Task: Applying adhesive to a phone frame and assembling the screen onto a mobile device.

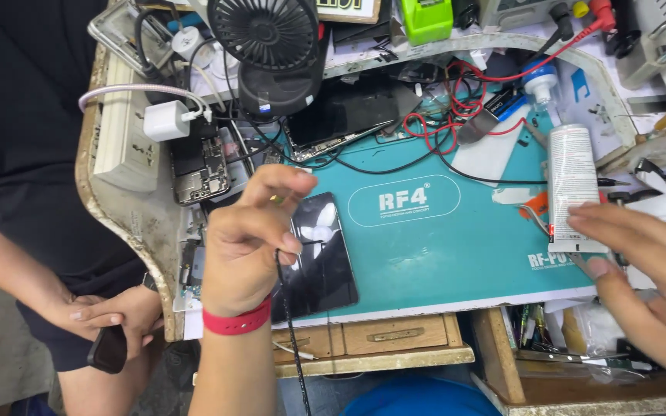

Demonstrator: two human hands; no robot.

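A worn wooden counter (121, 208) carried a teal mat (456, 246); a drawer (383, 335) sat beneath its edge, and a black fan (271, 46) stood behind.

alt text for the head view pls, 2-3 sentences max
Over a teal repair mat, the left hand pinches a thin black cable above a dark phone, while the right hand reaches for a white tube. A black fan, red wires and opened phones crowd the bench; another person sits at left.
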